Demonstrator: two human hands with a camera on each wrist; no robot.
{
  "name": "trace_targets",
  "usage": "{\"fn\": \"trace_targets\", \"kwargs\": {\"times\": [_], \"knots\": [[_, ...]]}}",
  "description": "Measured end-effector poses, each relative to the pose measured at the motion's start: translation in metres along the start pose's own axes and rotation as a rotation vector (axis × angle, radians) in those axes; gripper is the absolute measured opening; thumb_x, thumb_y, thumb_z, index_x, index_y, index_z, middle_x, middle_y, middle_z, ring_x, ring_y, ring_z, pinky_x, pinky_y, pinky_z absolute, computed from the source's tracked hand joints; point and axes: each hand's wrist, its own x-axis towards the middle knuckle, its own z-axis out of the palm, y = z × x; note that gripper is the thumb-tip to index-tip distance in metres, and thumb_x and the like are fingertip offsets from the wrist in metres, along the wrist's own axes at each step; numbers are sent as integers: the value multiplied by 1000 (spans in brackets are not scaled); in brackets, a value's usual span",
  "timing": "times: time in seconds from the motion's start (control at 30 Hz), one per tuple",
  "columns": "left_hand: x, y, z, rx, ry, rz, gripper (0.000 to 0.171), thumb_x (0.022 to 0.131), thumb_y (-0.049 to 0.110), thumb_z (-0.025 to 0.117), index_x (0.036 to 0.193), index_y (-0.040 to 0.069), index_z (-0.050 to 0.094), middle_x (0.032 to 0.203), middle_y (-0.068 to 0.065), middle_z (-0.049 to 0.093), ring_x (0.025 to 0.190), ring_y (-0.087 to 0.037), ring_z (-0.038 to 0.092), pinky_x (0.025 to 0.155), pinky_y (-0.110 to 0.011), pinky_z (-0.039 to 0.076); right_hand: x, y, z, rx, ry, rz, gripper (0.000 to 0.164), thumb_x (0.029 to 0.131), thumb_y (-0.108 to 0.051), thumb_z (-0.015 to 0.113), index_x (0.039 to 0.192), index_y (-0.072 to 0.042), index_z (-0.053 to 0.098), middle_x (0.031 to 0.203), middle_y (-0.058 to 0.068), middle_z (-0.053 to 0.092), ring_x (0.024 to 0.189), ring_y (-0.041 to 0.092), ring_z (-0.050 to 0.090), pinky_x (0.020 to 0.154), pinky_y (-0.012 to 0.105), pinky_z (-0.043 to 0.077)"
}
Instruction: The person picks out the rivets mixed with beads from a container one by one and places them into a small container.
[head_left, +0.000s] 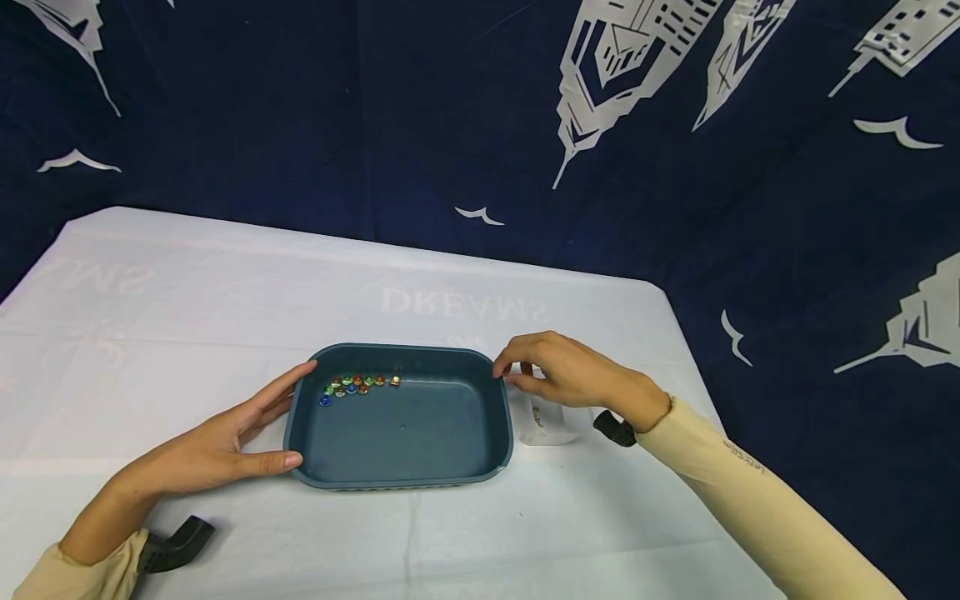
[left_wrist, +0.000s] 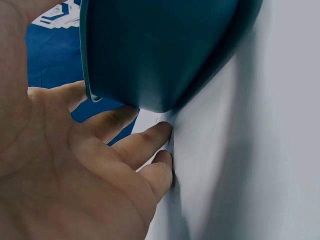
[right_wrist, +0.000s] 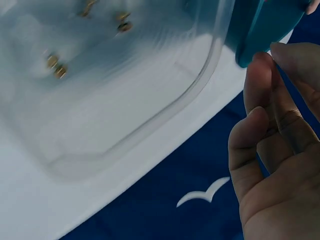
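Note:
A dark teal tray point(head_left: 405, 433) lies on the white cloth. Inside, towards its far left corner, several coloured glass marbles point(head_left: 347, 381) stand in short rows, with a small gold piece point(head_left: 395, 381) at the right end. My left hand point(head_left: 225, 429) is spread along the tray's left end, thumb near the front corner and forefinger at the far corner. My right hand point(head_left: 566, 367) is at the right rim, thumb and forefinger tips close together; I cannot tell whether they pinch something. Under that hand sits a clear container point(right_wrist: 125, 110) with several small gold pieces point(right_wrist: 57, 66).
A white cloth point(head_left: 225, 283) with faint lettering covers the table. Behind and to the right hangs a dark blue curtain point(head_left: 300, 125) with white building prints. Black wrist mounts point(head_left: 178, 546) show at both sleeves.

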Motion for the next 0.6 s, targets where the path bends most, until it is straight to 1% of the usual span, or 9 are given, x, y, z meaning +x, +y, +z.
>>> {"fn": "trace_targets", "kwargs": {"times": [0.17, 0.33, 0.43, 0.6], "knots": [[-1, 0, 0, -3, 0, -4, 95, 94, 18, 72, 162, 33, 7, 169, -5, 4, 146, -54, 18, 101, -4, 27, 19, -6, 5, 136, -30, -18, 18, 98, -9, 65, 114, -8, 72, 102, 3, 73, 78, 7, 59, 70, 27, 52], [0, 0, 0, -5, 1, -4, 95, 94, 17, 72, 162, 33, 7, 169, -5, 5, 146, -54, 18, 101, -4, 27, 37, -13, 11, 242, -63, 10, 19, 98, -10, 65, 115, -5, 71, 99, 4, 72, 75, 7, 60, 69, 27, 52], [0, 0, 0, 0, 3, -3, 95, 94, 18, 72, 162, 33, 7, 169, -5, 5, 146, -54, 18, 101, -4, 27, 47, -17, 14, 274, -73, 32, 20, 98, -10, 65, 116, -4, 71, 100, 6, 73, 75, 6, 62, 70, 25, 53], [-1, 0, 0, 2, 2, -6, 95, 94, 18, 72, 162, 33, 7, 169, -6, 5, 146, -54, 18, 101, -3, 26, 62, -25, 19, 296, -83, 35, 20, 98, -8, 65, 116, -3, 71, 102, 9, 74, 78, 6, 63, 73, 21, 53]]}}
